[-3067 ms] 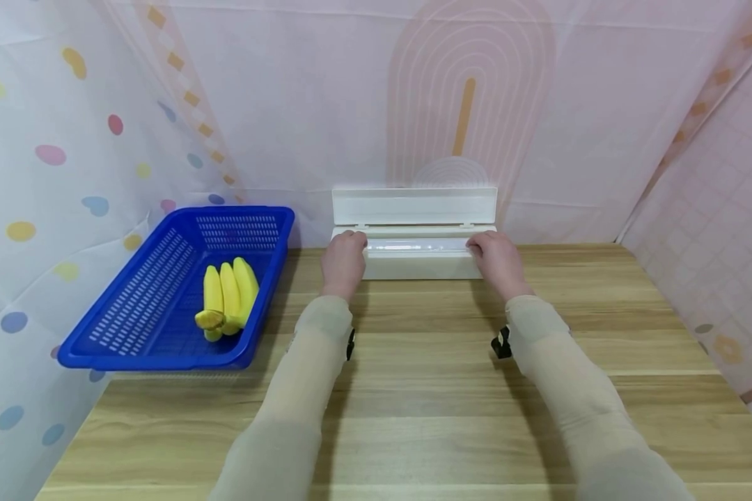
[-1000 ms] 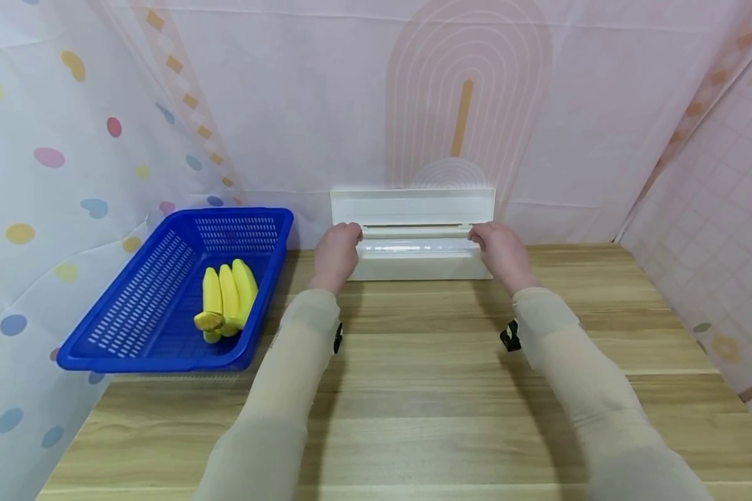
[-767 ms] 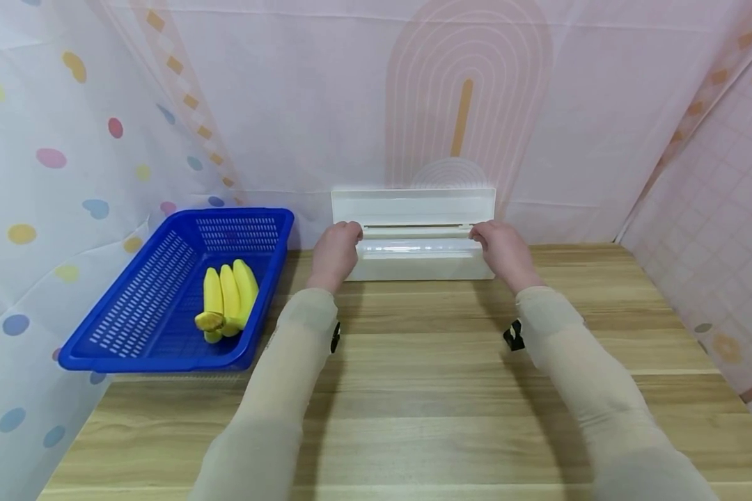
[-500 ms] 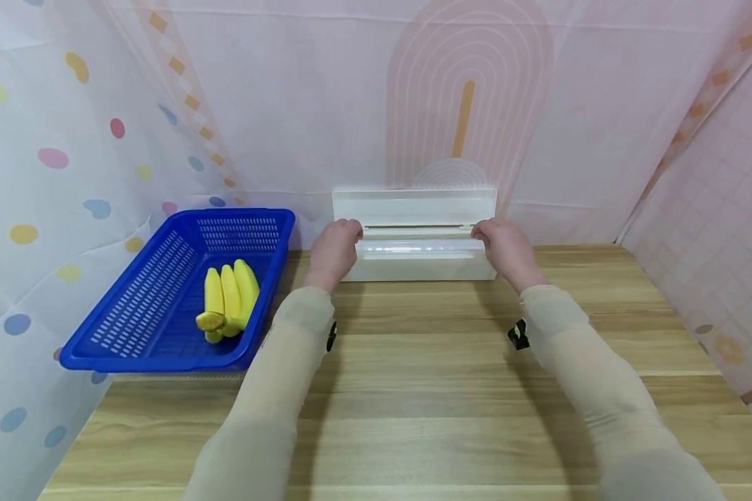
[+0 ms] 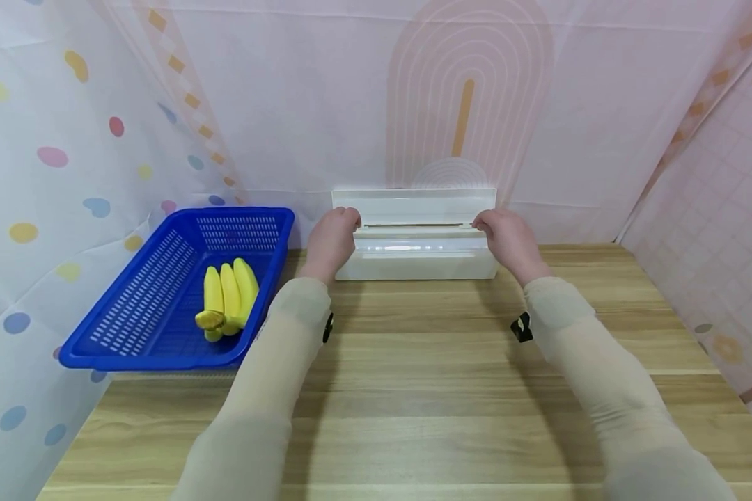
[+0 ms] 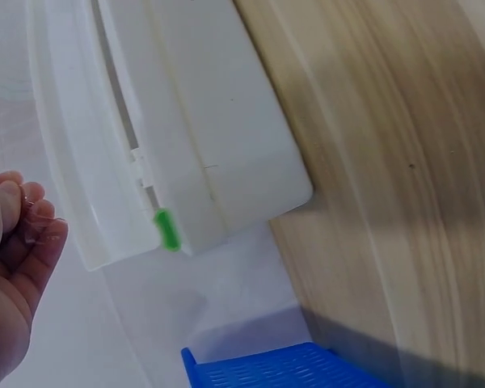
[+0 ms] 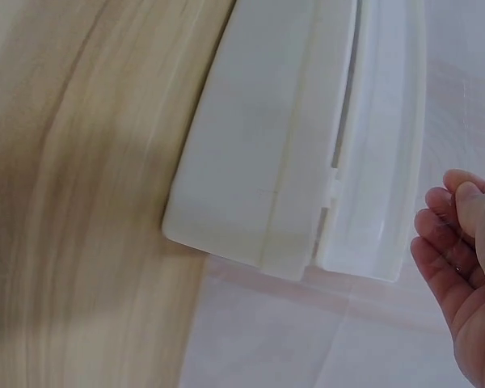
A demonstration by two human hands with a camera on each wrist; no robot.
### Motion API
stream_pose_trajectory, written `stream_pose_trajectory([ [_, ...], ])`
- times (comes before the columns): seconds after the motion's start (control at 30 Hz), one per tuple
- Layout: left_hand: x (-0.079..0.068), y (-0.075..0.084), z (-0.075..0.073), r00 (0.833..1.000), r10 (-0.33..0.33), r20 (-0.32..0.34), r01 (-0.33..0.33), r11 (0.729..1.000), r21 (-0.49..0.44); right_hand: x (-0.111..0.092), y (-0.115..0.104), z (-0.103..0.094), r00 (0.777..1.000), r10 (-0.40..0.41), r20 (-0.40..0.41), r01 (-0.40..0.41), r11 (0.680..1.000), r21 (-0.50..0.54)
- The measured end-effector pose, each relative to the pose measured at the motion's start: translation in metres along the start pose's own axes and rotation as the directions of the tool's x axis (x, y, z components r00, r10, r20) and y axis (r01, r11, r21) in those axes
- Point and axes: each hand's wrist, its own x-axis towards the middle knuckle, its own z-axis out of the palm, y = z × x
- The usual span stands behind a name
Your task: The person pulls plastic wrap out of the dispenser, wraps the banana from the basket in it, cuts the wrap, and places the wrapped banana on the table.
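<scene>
A white cling film dispenser (image 5: 416, 269) sits at the back of the table, its lid (image 5: 413, 206) raised against the wall. Inside lies a shiny roll of clear film (image 5: 413, 246). My left hand (image 5: 331, 240) is above the box's left end, thumb and fingers pinching clear cling film (image 6: 39, 230), which glints in the left wrist view. Over the right end, my right hand (image 5: 512, 243) has thumb against index finger, pinching the film's other corner. The sheet between both hands is so transparent that it barely shows.
To the left stands a blue plastic basket (image 5: 163, 363) holding a bunch of yellow bananas (image 5: 228, 299). Printed cloth (image 5: 313, 104) hangs behind the dispenser and along both sides. The wooden table (image 5: 423, 390) extends in front, under both sleeved forearms.
Both hands have risen from roll level to about the lid's lower edge and spread slightly apart, still pinching. Dispenser, basket and bananas have stayed put.
</scene>
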Motion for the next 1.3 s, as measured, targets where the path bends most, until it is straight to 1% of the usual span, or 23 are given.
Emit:
stream_pose_trajectory([
  [0.27,0.003,0.005,-0.012,1.0,-0.02,0.011,0.02,1.0,-0.01,0.005,-0.002,-0.008,1.0,0.001,0.006,-0.001,1.0,-0.01],
  [0.37,0.004,0.006,-0.015,1.0,-0.01,0.008,0.01,1.0,-0.001,0.006,-0.004,-0.011,1.0,0.002,0.007,-0.002,1.0,-0.013],
  [0.63,0.008,0.008,-0.023,1.0,0.005,0.02,-0.005,1.0,0.001,0.008,-0.006,-0.018,0.999,-0.027,-0.028,0.027,1.0,-0.014],
  [0.83,0.009,0.008,-0.029,0.999,0.02,0.025,-0.02,1.0,-0.001,0.009,-0.01,-0.025,1.0,-0.016,-0.018,0.015,1.0,-0.024],
  [1.13,0.009,0.013,-0.04,1.0,0.022,0.0,-0.022,1.0,0.003,0.012,-0.013,-0.032,0.999,-0.026,-0.035,0.025,0.999,-0.027],
  [1.3,0.009,0.015,-0.045,1.0,0.027,0.004,-0.027,1.0,-0.009,0.013,-0.014,-0.037,0.999,-0.025,-0.033,0.024,1.0,-0.014],
])
